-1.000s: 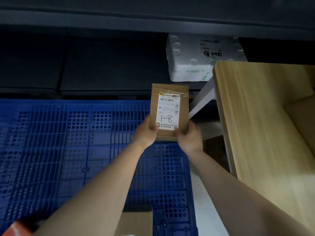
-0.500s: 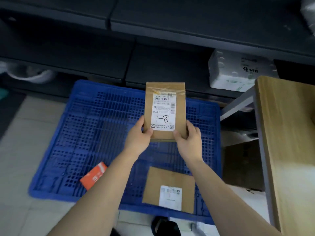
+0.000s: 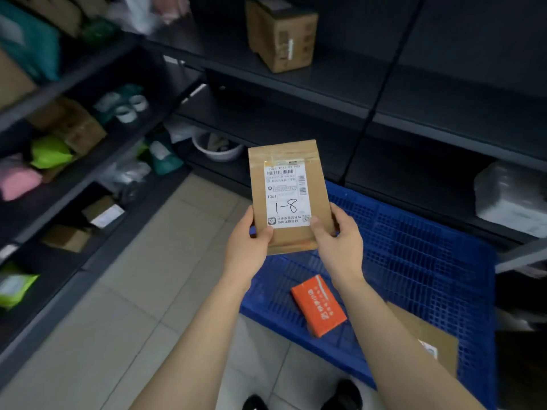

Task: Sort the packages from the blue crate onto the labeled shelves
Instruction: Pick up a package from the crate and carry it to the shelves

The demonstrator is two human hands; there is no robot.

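Cardboard package point(image 3: 288, 196) hides most fingers point(image 3: 339, 216) of left hand point(image 3: 245, 247), right hand point(image 3: 340, 247)

Parcel stockroom, dark shelves point(image 3: 266, 81) (labelled packages point(image 3: 281, 34))

Single view, worn on the head, facing forward and steeply down. Very near the forearms, which rise from the bottom edge to the left hand point(image 3: 246, 249) and right hand point(image 3: 340, 247) at mid-frame, both holding the brown package point(image 3: 288, 199). Wide-angle, with lines bowed toward the edges. Takes in shelves point(image 3: 296, 90) to the left and ahead, floor point(image 3: 142, 291) below, blue crate point(image 3: 414, 261) lower right, shoes point(image 3: 343, 395) at the bottom edge.
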